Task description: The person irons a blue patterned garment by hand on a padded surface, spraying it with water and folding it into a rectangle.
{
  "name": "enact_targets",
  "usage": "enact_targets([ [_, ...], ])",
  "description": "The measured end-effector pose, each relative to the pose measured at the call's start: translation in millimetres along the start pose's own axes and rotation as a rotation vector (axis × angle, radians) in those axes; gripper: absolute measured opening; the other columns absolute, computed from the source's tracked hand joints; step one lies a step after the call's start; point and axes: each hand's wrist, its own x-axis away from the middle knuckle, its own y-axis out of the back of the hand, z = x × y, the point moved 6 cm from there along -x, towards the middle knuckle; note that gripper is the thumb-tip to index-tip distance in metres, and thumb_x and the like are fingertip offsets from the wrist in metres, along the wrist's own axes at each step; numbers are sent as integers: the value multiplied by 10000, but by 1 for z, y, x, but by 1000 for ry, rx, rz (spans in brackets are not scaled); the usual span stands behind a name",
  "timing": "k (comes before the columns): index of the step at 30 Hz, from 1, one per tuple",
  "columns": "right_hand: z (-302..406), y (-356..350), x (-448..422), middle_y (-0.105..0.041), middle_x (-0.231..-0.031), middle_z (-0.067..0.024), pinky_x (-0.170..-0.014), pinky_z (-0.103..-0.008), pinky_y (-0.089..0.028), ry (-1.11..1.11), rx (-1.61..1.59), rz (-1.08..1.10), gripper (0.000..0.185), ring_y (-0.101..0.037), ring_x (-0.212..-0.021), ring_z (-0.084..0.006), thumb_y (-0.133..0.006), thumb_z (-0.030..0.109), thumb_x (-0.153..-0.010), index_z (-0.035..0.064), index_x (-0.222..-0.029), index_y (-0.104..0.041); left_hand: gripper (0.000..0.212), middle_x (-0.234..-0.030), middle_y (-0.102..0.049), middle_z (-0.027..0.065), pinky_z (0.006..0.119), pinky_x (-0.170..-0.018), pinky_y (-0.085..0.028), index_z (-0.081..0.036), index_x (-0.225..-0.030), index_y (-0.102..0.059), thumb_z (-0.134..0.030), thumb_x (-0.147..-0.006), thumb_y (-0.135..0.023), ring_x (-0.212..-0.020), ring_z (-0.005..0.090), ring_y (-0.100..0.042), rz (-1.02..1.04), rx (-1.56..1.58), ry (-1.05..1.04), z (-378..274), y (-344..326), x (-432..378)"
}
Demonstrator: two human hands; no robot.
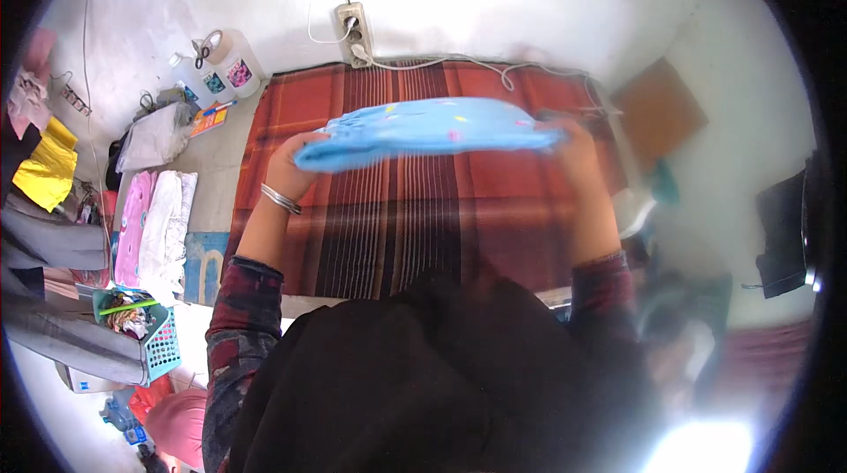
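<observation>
A light blue patterned cloth (pixel 430 125) is stretched sideways between my two hands, above a red, black and orange striped cloth (pixel 410 221) that covers the table. My left hand (pixel 296 162) grips the gathered left end, and silver bangles circle that wrist. The right end is held in my right hand (pixel 570 142), which looks blurred. Some small yellow and pink marks dot the blue fabric. What lies directly under it is hidden.
Folded pink cloth (pixel 135 228) and white cloth (pixel 162 228) lie at the left, near a plastic-wrapped pack (pixel 155 139). Plastic jugs (pixel 231 66) stand at the back left. A power strip (pixel 355 36) hangs on the wall, its white cable (pixel 456 62) running along the table's back edge. A teal basket (pixel 162 340) is lower left.
</observation>
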Motion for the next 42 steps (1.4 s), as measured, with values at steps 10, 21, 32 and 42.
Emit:
enact_targets([
  [10,-65,53,148,-678,-967,-172,-821,-380,-491,-530,667,135,259,-644,-922,-327,-545,107,-743,76,-943,-706,395,-1211,-569,142,403,-933,-444,-73,-1085,-624,1,-699,-587,-1099,321,-550,224,-568,-241,5,-38,154],
  [21,-133,220,78,-547,-1209,-120,-940,-381,-403,-402,298,-537,707,-529,-1101,-257,-744,341,-769,19,-1327,-452,373,-874,-623,146,368,-757,-486,-41,-1024,-599,-306,-776,-683,-842,279,-615,22,-568,421,49,-48,122],
  [32,34,-75,39,-648,-974,-15,-787,-267,-459,-339,-69,671,365,-566,-883,-105,-747,284,-797,82,-1088,-659,240,-774,-642,111,353,-619,-497,-55,-947,-634,-262,-828,-613,-662,240,-631,-259,-293,390,64,-36,152],
  [42,18,-133,2,-640,-821,-12,-538,-267,-474,-250,52,618,316,-569,-658,-110,-769,244,-755,64,-998,-677,230,-817,-655,133,364,-644,-502,-51,-926,-640,-260,-845,-587,-695,267,-637,-245,-249,347,62,-40,143],
])
